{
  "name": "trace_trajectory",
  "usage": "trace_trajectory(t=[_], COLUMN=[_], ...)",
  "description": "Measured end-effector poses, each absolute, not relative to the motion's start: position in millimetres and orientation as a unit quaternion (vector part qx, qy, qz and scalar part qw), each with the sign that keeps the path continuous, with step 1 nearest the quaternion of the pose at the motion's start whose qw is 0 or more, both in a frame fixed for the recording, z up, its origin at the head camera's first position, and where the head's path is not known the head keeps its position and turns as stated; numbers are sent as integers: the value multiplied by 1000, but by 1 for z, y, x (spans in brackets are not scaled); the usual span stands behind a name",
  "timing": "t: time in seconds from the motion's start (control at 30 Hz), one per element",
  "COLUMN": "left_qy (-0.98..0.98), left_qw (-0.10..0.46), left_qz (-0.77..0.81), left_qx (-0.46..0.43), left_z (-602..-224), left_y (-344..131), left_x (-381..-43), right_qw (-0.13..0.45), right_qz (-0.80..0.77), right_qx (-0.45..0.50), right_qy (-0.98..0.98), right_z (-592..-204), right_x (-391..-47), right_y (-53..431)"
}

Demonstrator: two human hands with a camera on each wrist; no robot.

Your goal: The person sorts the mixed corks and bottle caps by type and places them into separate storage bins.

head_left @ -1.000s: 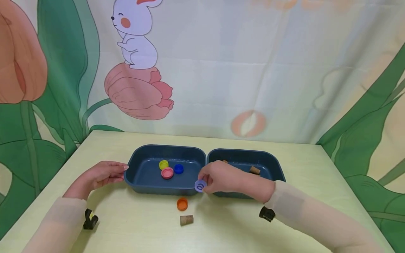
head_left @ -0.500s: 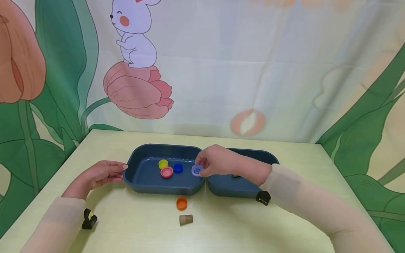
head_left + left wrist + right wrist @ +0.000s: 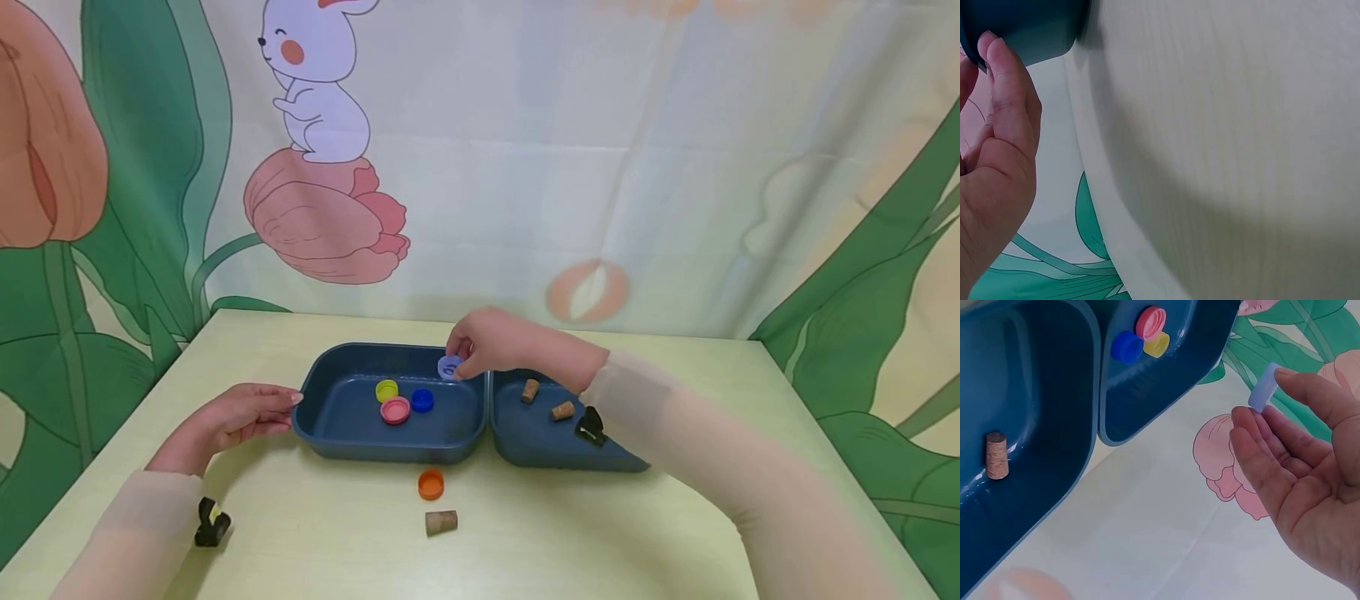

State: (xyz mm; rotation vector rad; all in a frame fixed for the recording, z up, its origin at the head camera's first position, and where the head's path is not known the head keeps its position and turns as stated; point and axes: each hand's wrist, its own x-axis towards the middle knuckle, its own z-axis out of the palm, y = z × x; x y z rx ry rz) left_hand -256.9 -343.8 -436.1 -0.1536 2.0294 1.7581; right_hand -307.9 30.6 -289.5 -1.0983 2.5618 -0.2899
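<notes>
My right hand [image 3: 498,337] pinches a light purple bottle cap [image 3: 449,367] between thumb and fingertips, above the back right of the left blue tray [image 3: 397,452]. Side-on, the purple cap [image 3: 1263,388] shows in the right wrist view. At that tray's left end, my left hand [image 3: 251,412] holds the rim between thumb and fingers. Inside the tray lie a yellow cap [image 3: 387,391], a pink cap [image 3: 395,410] and a blue cap [image 3: 422,401]. On the table in front are an orange cap [image 3: 431,484] and a cork [image 3: 441,522].
A second blue tray [image 3: 570,458] stands right beside the first, partly hidden by my right arm. Two corks show in it, one farther back [image 3: 530,391] and one nearer [image 3: 562,411]. A printed curtain [image 3: 480,208] hangs behind the table.
My right hand has lifted the purple cap from the left tray's front right corner up and back over the tray. The left hand has stayed at the rim.
</notes>
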Motion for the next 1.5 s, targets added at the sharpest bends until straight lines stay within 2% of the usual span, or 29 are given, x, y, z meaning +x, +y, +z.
trace_trajectory(t=[0.77, 1.17, 1.5], left_qy=[733, 733, 733], left_qw=[221, 224, 224], left_qz=[640, 639, 640], left_qx=[-63, -66, -62], left_z=[-436, -437, -438], left_y=[-345, -346, -347], left_x=[-256, -258, -258], right_qw=[175, 165, 178], right_qz=[-93, -89, -77], right_qx=[-375, -351, -322], right_qy=[906, 918, 927], right_z=[-299, -319, -333], right_x=[-341, -358, -361], right_y=[-20, -42, -54])
